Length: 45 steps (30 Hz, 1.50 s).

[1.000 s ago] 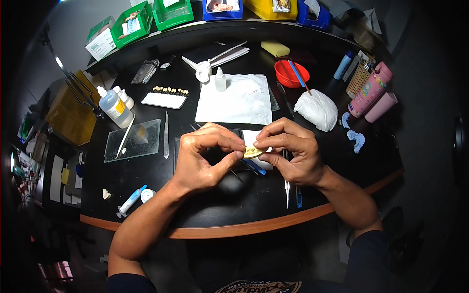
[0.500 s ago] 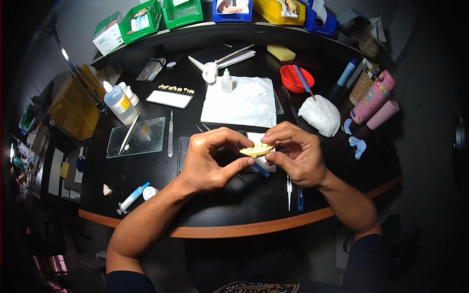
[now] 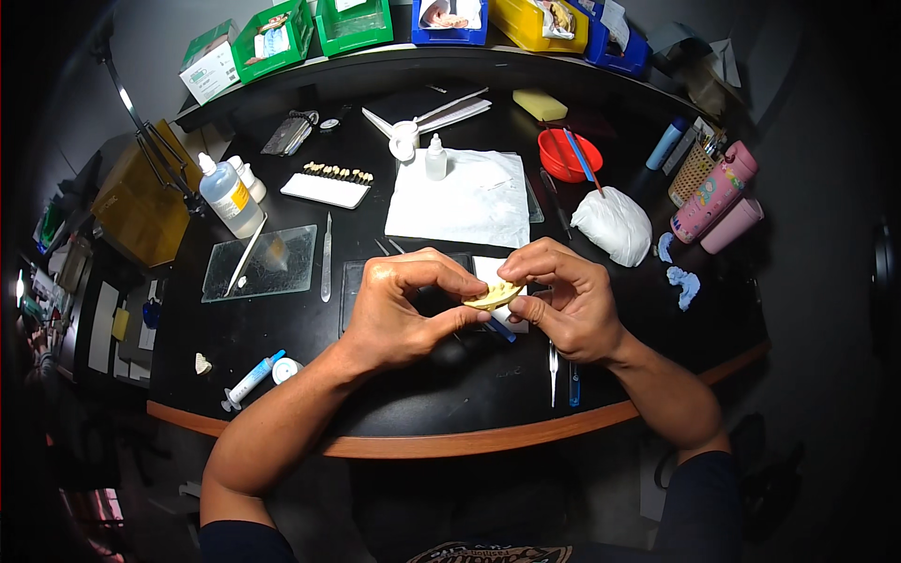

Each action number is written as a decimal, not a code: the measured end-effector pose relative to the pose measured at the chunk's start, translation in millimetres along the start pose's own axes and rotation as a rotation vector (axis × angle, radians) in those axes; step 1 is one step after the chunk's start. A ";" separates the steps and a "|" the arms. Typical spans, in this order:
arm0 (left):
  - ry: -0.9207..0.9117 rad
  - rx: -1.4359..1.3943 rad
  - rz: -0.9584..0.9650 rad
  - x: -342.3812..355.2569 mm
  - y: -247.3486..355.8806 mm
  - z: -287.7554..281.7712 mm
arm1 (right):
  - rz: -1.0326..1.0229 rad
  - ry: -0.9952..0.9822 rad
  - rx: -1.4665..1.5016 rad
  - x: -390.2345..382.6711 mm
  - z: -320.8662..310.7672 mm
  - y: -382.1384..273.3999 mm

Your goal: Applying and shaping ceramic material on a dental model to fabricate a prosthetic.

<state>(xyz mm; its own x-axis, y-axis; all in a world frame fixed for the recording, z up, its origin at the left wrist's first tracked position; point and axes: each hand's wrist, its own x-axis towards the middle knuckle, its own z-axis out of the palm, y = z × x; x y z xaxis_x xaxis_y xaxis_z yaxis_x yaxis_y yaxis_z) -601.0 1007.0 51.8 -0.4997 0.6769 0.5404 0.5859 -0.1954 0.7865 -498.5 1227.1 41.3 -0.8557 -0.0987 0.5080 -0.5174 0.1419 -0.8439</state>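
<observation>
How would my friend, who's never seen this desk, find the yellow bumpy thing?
Find the black table, then where the left hand and right hand meet over it. Pinched between them is a small, curved yellow model. Its bumps and yellow colour set it apart from the flat white pad behind it.

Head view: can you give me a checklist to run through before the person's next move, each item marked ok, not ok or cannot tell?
1. Yellowish dental cast held from both sides: ok, by the left hand and right hand.
2. A hand free for a tool: not ok, both hold the cast.
3. Cast free of cracks: cannot tell, too small and partly covered.
4. Dropper bottle upright: ok.
5. Glass slab bare: not ok, a pale stick rests on it.
</observation>
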 end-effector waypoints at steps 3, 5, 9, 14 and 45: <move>-0.012 0.006 -0.001 -0.6 -1.3 -1.1 | -0.025 -0.002 -0.042 -0.1 0.0 -1.3; -0.008 -0.011 -0.030 -1.0 0.2 -0.6 | 0.010 0.015 -0.081 0.3 2.1 -5.7; 0.013 -0.058 -0.113 -1.2 3.5 2.0 | -0.022 0.028 -0.097 0.0 1.7 -5.7; 0.005 0.015 0.006 -0.8 -3.3 0.9 | -0.026 0.032 -0.116 0.7 1.9 -7.1; 0.000 0.136 0.063 -2.1 1.9 3.8 | -0.032 0.021 -0.065 1.2 1.9 1.1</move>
<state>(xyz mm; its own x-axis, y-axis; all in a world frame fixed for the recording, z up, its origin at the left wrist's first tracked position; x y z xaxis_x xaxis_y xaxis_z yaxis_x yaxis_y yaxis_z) -596.4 1007.9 51.0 -0.4592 0.6663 0.5876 0.6971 -0.1397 0.7032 -500.0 1225.3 40.7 -0.8383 -0.0837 0.5388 -0.5437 0.2029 -0.8144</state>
